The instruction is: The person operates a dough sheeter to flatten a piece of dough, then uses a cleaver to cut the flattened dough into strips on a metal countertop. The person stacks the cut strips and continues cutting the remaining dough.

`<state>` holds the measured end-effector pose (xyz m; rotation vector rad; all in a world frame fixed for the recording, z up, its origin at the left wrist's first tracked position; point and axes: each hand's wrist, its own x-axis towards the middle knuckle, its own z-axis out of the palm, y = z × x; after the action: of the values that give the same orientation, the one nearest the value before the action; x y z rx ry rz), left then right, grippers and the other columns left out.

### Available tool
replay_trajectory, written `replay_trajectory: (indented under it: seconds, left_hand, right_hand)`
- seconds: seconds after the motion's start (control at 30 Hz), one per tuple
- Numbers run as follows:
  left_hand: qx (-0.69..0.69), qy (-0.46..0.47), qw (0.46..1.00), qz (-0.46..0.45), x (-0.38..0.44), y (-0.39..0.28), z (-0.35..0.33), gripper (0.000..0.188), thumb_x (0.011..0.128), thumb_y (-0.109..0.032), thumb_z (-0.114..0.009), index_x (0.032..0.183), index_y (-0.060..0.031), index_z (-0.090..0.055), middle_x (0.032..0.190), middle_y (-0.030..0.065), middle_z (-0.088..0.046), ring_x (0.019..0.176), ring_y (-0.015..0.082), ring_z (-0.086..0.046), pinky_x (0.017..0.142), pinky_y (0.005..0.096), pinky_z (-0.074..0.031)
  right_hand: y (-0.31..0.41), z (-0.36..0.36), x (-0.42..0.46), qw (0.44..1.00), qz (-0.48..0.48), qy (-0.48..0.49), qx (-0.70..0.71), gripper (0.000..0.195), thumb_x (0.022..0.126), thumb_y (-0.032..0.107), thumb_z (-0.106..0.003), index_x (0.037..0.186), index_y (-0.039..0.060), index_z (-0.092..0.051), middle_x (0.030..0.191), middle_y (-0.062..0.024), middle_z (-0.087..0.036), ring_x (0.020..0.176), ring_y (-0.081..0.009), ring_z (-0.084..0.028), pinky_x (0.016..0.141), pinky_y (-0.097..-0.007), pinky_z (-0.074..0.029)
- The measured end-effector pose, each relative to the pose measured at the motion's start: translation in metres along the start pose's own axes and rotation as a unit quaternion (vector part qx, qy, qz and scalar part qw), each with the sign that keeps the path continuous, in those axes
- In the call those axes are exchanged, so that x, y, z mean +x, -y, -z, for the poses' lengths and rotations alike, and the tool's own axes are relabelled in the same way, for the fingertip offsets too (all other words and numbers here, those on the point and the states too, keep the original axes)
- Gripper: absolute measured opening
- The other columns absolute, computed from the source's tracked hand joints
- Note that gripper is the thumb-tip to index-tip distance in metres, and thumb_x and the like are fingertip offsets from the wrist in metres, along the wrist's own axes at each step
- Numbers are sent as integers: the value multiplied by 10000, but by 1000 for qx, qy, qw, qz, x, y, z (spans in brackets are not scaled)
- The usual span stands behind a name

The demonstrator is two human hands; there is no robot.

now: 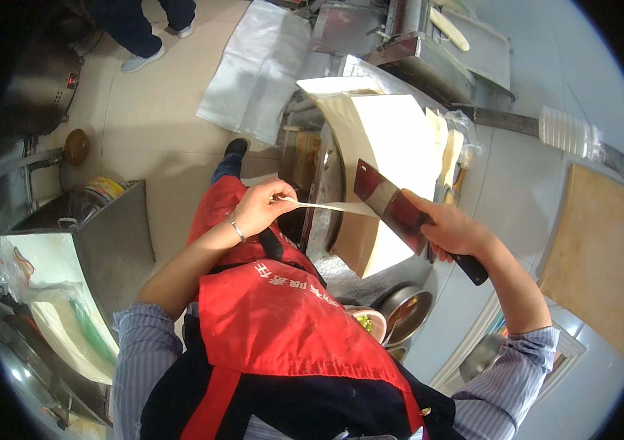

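Note:
My right hand (452, 224) is closed around the black handle of a metal cleaver (391, 203), whose broad blade lies over a large stack of pale dough sheets (394, 132). My left hand (264, 206) pinches one end of a thin pale strip (334, 207), which looks like dough and stretches to the cleaver's blade. Whether the strip is joined to the stack cannot be told. The stack rests on a floured worktop (350, 272).
Metal bowls (427, 316) and a bowl of chopped greens (380, 324) stand near my body. Long pale dough pieces (451, 157) lie beyond the stack. A wooden board (592, 258) is at the right. Another person's legs (130, 33) show at upper left, beside a plastic sheet (257, 71).

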<state>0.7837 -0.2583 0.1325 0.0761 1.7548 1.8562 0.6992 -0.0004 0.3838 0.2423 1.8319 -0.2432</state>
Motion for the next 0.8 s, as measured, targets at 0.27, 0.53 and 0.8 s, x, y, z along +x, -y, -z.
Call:
replay_trajectory:
  seconds: [0.27, 0.53, 0.8]
  left_hand:
    - [1, 12, 1000, 19, -24, -9, 21, 80, 845, -77, -663, 901, -25, -640, 803, 4, -593, 729, 67, -549, 670, 238, -457]
    - [21, -30, 999, 6, -52, -30, 58, 121, 855, -46, -634, 969, -25, -599, 893, 0, -588, 807, 66, -543, 731, 243, -454]
    - [-19, -5, 998, -63, -38, -101, 76, 114, 882, -38, -610, 973, -39, -542, 915, -14, -532, 862, 72, -508, 784, 221, -416]
  right_hand:
    - [-15, -12, -4, 998, -19, 19, 49, 764, 830, -42, -362, 1523, 211, -168, 634, -48, -553, 443, -113, -513, 414, -265, -453]
    - [-71, -70, -10, 977, 19, 125, 174, 727, 861, -8, -386, 1524, 155, -138, 601, -66, -556, 437, -127, -524, 428, -272, -456]
    - [-88, -139, -51, 947, 66, 14, 313, 715, 914, 14, -482, 1524, 203, -160, 649, -24, -582, 478, -77, -522, 463, -228, -463]
